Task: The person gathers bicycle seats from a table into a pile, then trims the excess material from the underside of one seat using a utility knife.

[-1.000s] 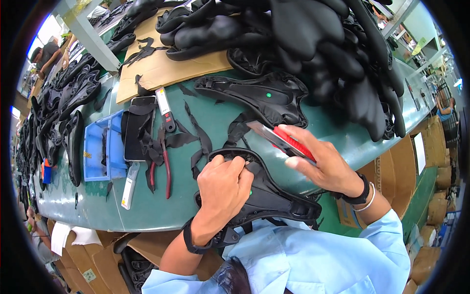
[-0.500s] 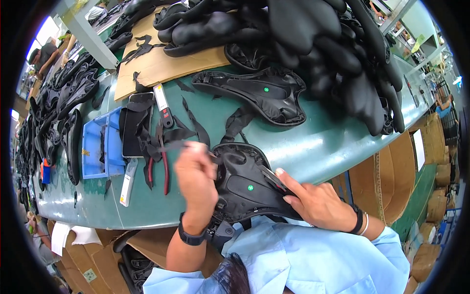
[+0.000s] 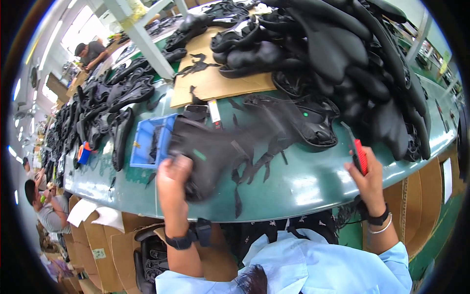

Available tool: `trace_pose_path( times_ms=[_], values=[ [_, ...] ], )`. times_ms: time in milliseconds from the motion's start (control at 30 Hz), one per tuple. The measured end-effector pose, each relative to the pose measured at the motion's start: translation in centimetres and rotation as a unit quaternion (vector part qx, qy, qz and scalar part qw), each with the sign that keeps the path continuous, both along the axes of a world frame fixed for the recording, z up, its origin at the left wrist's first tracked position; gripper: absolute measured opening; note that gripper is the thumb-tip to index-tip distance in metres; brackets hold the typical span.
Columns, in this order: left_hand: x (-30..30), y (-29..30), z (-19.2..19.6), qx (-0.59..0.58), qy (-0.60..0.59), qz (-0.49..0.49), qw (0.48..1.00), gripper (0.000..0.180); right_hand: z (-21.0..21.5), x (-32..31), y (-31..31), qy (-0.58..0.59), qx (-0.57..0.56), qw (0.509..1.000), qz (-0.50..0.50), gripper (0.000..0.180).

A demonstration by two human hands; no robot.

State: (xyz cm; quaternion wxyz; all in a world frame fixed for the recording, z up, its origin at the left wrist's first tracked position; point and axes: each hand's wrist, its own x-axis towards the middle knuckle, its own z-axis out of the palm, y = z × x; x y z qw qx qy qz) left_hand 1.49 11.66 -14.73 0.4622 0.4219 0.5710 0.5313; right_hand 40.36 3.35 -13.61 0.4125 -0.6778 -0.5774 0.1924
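Observation:
My left hand (image 3: pixel 174 171) is closed on the wide end of a black bicycle saddle (image 3: pixel 208 169), which is smeared by motion over the table. A green mark shows on the saddle. My right hand (image 3: pixel 368 174) grips a red-handled utility knife (image 3: pixel 361 157), its thin blade pointing up and away from me. Between the hands, strips of black trimmed material (image 3: pixel 267 157) lie on the green table (image 3: pixel 303 186). Beyond them rests another black saddle (image 3: pixel 320 125), underside up with a green dot.
A large heap of black saddles (image 3: pixel 333 49) stands at the back right. More saddles (image 3: pixel 122 137) lie at the left. A blue bin (image 3: pixel 139 159) sits near my left hand. Behind it is a cardboard sheet (image 3: pixel 225 88). Open cartons (image 3: pixel 421 210) stand below the table edge.
The saddle has left its place against my body and moved forward and left in my left hand. My right hand, with the knife, has moved right, away from the saddle. The view has shifted.

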Motion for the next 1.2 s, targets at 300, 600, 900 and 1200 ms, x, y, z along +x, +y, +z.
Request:
trace_pose_path(
  times_ms=[300, 600, 900, 1200],
  values=[
    [9.7, -0.3, -1.9, -0.062, -0.071, -0.171, 0.981, 0.046, -2.1, 1.1, 7.2, 0.280, -0.143, 0.945, 0.086, 0.044],
    [16.6, 2.5, -4.7, -0.038, 0.032, -0.095, 0.994, 0.078, -1.3, -5.0, 0.7, 0.378, -0.288, 0.847, 0.237, 0.052],
    [9.4, 2.4, 3.0, 0.022, 0.180, -0.496, 0.849, 0.052, -1.2, 1.8, -1.4, 0.211, -0.037, 0.977, 0.004, 0.045],
    [12.9, -1.0, 1.4, 0.234, 0.456, -0.252, 0.821, 0.012, -2.1, 0.1, -5.6, 0.072, -0.137, 0.982, 0.107, 0.045]
  ],
)
